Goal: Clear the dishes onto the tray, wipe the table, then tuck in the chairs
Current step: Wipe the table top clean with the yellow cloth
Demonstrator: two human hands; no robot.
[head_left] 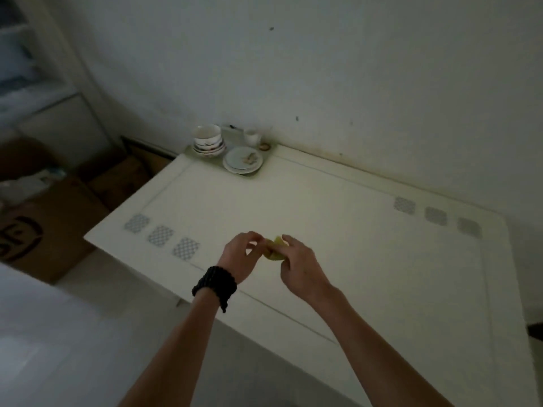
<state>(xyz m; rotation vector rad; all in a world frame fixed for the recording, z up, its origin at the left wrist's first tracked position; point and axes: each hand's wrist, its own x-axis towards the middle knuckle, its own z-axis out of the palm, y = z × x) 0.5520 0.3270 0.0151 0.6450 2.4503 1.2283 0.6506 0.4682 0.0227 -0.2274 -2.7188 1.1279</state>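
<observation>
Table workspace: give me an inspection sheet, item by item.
Surface: pale table with grey patterned squares near two edges; no dishes outside the tray.
Job's things: tray at the far corner holds stacked bowls, plates and a small cup; yellow cloth over the table's near part.
Clutter: small ring-like item beside the cup, too small to identify.
Grippers: left hand and right hand both hold the cloth in their fingers; black bracelet on the left wrist.
Cables: nothing seen.
Surroundings: marked wall, cardboard boxes on the floor to the left; chairs not in view.
</observation>
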